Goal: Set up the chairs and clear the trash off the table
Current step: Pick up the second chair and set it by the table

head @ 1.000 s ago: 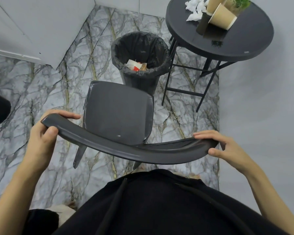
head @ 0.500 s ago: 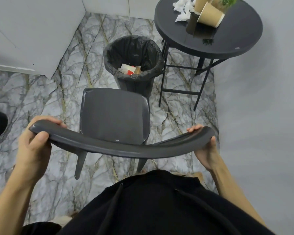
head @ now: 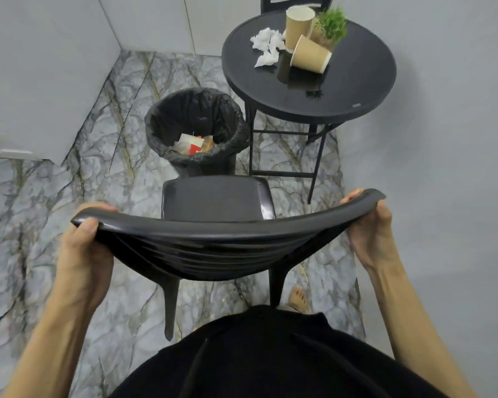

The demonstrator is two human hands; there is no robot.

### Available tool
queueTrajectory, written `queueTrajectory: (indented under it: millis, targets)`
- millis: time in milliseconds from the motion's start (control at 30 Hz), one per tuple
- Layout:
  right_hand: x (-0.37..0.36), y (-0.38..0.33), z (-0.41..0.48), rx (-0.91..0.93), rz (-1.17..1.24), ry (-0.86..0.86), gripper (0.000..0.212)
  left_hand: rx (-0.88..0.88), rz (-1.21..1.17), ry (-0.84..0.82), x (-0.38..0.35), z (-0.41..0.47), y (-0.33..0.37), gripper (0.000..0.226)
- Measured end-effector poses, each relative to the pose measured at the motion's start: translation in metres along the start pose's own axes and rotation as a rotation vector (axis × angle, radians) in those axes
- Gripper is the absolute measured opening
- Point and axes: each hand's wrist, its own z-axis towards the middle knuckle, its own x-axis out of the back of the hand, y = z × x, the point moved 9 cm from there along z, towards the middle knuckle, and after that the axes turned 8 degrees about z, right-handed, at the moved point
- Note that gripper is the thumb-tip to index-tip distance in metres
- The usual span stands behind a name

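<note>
1. A marble-patterned floor point(head: 55, 225) is being shown, with a lined bin point(head: 196, 130) beside the round worktop point(head: 357, 81).
2. The chair point(head: 213, 196) is being gripped by its backrest ends, the left hand point(head: 82, 254) and right hand point(head: 371, 228) each wrapped tightly around it.
3. Two paper cups point(head: 309, 54) and crumpled tissues point(head: 266, 45) are being left on the worktop.

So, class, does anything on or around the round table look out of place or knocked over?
Yes. One paper cup lies tipped on its side on the round table, beside an upright paper cup. Crumpled tissues lie loose next to them. No spilled liquid shows. Both hands grip the chair backrest.
</note>
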Motion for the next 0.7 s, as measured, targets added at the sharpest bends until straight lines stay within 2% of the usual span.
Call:
queueTrajectory:
  millis: [100, 200, 467, 700]
  targets:
    - [0.022, -0.034, 0.011, 0.043, -0.036, 0.025, 0.055, 0.007, -0.036, 0.01, -0.037, 0.014, -0.008, 0.055]
    - [0.042, -0.063, 0.023, 0.079, -0.04, 0.026, 0.051, 0.015, -0.069, 0.004, -0.075, 0.029, -0.017, 0.033]
    - [0.094, -0.117, 0.063, 0.111, -0.136, 0.032, 0.053, 0.004, -0.058, -0.016, -0.155, 0.064, -0.041, 0.058]
    - [0.132, -0.128, 0.092, 0.103, -0.096, 0.056, 0.057, -0.016, -0.029, -0.077, -0.208, 0.101, -0.046, 0.053]
